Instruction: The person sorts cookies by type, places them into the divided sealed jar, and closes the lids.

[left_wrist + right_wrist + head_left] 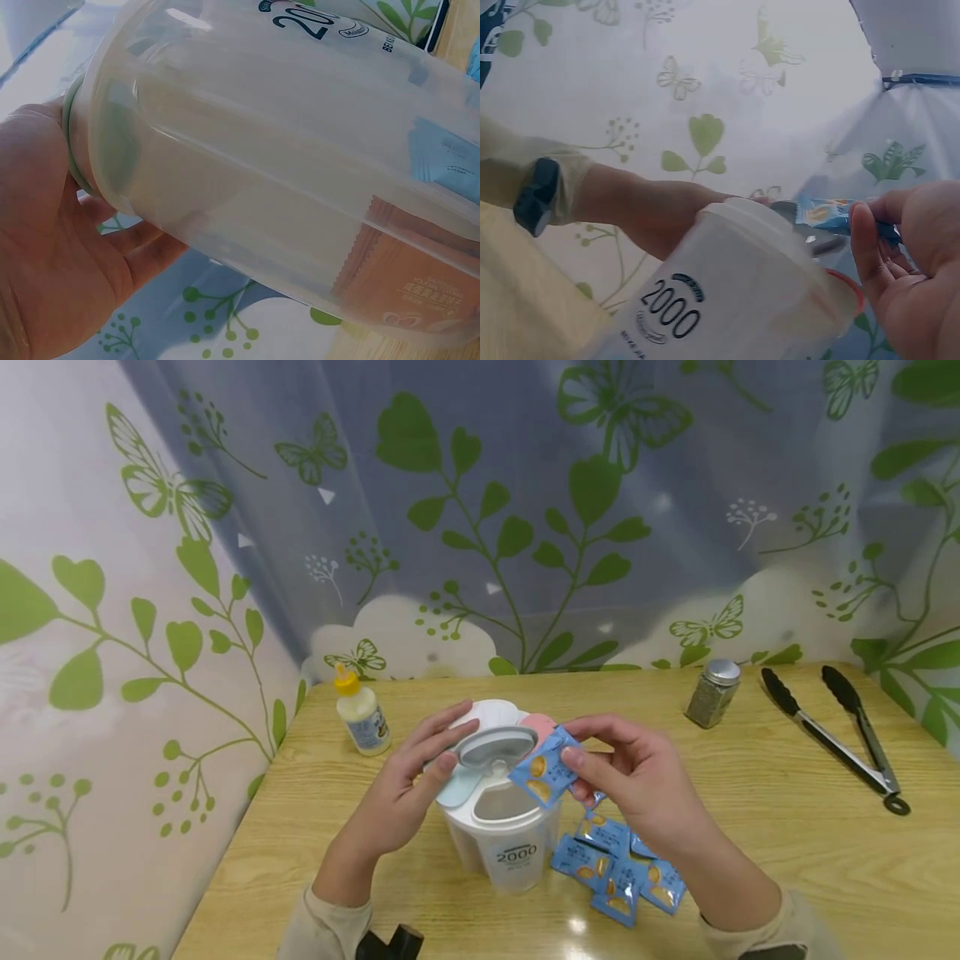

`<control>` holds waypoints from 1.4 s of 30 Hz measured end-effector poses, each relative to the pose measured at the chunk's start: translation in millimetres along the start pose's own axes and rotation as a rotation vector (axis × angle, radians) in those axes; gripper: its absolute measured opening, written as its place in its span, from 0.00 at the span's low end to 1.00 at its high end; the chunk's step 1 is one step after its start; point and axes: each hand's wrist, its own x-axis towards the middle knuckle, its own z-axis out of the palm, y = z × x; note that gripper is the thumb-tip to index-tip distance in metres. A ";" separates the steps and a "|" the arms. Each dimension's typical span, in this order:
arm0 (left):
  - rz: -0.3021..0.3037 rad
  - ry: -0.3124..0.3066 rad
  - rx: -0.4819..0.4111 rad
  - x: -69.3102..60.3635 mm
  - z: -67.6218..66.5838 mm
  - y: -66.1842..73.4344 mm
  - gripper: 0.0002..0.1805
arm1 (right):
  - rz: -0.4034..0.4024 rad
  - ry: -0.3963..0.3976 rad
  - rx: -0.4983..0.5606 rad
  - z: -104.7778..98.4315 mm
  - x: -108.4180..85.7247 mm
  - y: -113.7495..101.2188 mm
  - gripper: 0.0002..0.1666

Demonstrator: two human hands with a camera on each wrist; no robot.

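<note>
A clear plastic storage container (517,860) marked 2000 has a white top with several coloured flip lids. Its grey lid (497,748) stands raised above an uncovered compartment opening. My left hand (401,785) holds the container's top from the left, thumb by the grey lid. My right hand (637,772) pinches a blue snack packet (543,768) above the right side of that opening. A bit of blue wrapper shows below those fingers; I cannot tell whether it is a second packet. Through the container wall, the left wrist view shows an orange packet (405,274) and a blue one (446,157).
Several blue packets (618,868) lie in a pile right of the container. A yellow-capped bottle (365,718) stands at the back left. At the back right are a spice jar (712,695) and black-tipped tongs (840,743). A patterned curtain (480,527) hangs behind the table.
</note>
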 end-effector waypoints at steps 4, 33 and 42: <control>-0.002 -0.001 0.002 0.4 -0.1 0.5 0.22 | -0.008 -0.008 -0.031 5.9 -1.0 2.6 0.16; 0.002 -0.001 -0.004 0.7 -0.5 -0.5 0.22 | -0.073 -0.133 -0.066 6.1 -0.8 6.9 0.12; -0.002 -0.003 -0.003 1.1 -1.0 -0.3 0.22 | 0.035 -0.097 -0.162 -5.4 2.5 5.8 0.10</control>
